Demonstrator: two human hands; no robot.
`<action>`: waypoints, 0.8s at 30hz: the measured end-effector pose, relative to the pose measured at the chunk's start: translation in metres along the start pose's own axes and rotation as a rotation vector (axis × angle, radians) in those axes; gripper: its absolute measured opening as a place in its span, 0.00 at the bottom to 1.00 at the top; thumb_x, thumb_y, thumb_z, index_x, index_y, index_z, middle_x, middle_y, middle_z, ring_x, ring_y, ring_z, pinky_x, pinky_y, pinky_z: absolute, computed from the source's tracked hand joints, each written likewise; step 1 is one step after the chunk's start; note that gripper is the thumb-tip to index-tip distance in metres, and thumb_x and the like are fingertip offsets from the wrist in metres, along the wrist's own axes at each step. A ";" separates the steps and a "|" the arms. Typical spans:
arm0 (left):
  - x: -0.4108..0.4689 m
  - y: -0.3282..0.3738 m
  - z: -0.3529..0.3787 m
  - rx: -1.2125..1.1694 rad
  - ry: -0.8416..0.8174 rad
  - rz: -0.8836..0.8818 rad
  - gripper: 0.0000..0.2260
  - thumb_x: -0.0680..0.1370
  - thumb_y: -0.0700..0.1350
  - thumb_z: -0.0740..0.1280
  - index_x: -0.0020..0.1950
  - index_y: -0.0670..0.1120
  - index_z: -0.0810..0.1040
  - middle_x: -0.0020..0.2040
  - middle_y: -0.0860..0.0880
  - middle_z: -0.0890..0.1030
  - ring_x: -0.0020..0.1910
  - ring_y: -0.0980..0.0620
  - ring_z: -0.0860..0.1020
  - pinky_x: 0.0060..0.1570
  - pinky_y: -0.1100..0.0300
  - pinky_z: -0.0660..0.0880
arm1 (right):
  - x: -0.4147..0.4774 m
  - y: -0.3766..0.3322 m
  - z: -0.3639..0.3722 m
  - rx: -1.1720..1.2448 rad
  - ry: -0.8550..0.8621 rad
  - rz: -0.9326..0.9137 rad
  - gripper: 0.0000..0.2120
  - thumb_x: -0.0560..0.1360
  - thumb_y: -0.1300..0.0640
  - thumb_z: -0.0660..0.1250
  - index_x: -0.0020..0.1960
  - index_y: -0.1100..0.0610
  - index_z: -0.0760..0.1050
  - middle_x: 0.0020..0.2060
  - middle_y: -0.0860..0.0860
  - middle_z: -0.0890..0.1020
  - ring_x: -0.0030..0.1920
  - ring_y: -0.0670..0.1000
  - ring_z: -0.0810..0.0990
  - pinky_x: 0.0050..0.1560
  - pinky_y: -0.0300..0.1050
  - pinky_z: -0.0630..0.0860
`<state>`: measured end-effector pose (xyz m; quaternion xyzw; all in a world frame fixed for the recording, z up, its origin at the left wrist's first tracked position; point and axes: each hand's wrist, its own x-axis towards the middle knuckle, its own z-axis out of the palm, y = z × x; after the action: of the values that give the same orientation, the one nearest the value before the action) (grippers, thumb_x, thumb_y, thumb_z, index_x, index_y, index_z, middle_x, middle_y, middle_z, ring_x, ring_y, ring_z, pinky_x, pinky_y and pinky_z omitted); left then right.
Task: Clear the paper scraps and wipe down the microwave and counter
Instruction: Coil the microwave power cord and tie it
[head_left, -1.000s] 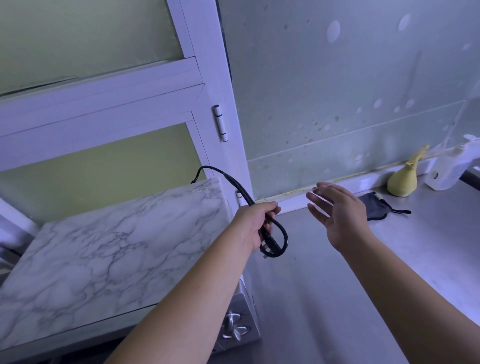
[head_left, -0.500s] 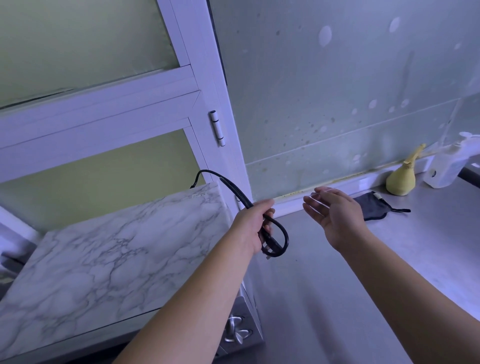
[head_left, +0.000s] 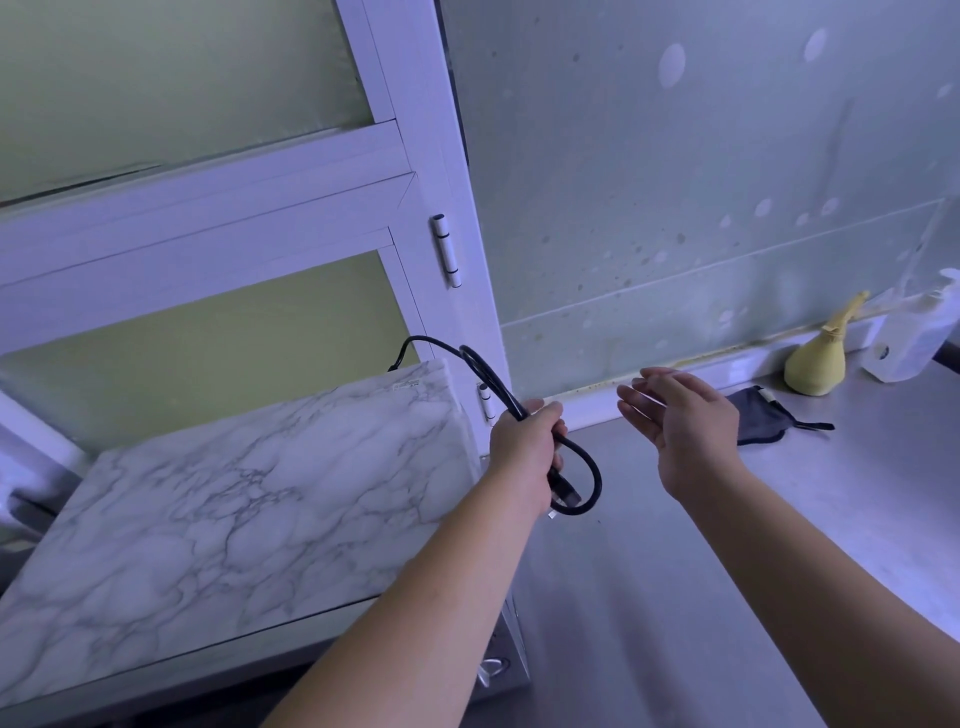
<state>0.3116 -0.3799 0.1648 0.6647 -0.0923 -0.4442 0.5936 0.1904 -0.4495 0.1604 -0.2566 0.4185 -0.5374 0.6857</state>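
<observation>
The microwave (head_left: 234, 514) sits at the left, its top covered in white marble-pattern film, with a knob visible at its lower right corner. My left hand (head_left: 524, 447) is closed on a looped black power cord (head_left: 587, 467) that runs up behind the microwave; the plug hangs below my fingers. To its right, my right hand (head_left: 680, 421) hovers open above the grey counter (head_left: 727, 571), fingers spread, holding nothing. A dark grey cloth (head_left: 758, 415) lies on the counter just beyond my right hand. No paper scraps show.
A white-framed window (head_left: 208, 208) with a hinge stands behind the microwave. A stained pale green backsplash (head_left: 675, 182) rises behind the counter. At the back right stand a yellow pear-shaped bundle (head_left: 815, 358) and a clear pump bottle (head_left: 914, 338).
My hands have barely moved. The left hand keeps hold of the cord, and the view has shifted slightly.
</observation>
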 end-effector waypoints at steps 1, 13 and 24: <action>0.000 -0.001 0.000 0.013 -0.011 0.011 0.11 0.77 0.42 0.67 0.59 0.52 0.75 0.32 0.52 0.76 0.23 0.54 0.66 0.28 0.65 0.64 | 0.001 0.001 -0.001 -0.003 0.001 -0.003 0.09 0.77 0.71 0.62 0.44 0.64 0.79 0.37 0.58 0.82 0.41 0.58 0.87 0.44 0.47 0.84; 0.001 -0.006 0.008 0.110 -0.042 0.169 0.21 0.74 0.41 0.65 0.62 0.61 0.72 0.47 0.53 0.79 0.42 0.50 0.76 0.38 0.59 0.69 | -0.006 0.028 0.039 -0.476 -0.315 -0.027 0.06 0.71 0.71 0.67 0.40 0.65 0.82 0.37 0.59 0.85 0.35 0.55 0.84 0.36 0.46 0.82; -0.003 0.003 0.003 0.164 -0.096 0.180 0.17 0.73 0.39 0.61 0.55 0.60 0.74 0.40 0.53 0.79 0.30 0.53 0.72 0.29 0.64 0.67 | -0.006 0.029 0.038 -0.469 -0.611 0.104 0.05 0.72 0.63 0.66 0.44 0.63 0.80 0.38 0.59 0.80 0.32 0.52 0.76 0.33 0.44 0.73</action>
<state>0.3086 -0.3805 0.1689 0.6780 -0.2156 -0.4115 0.5696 0.2372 -0.4387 0.1587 -0.5332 0.3189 -0.2904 0.7278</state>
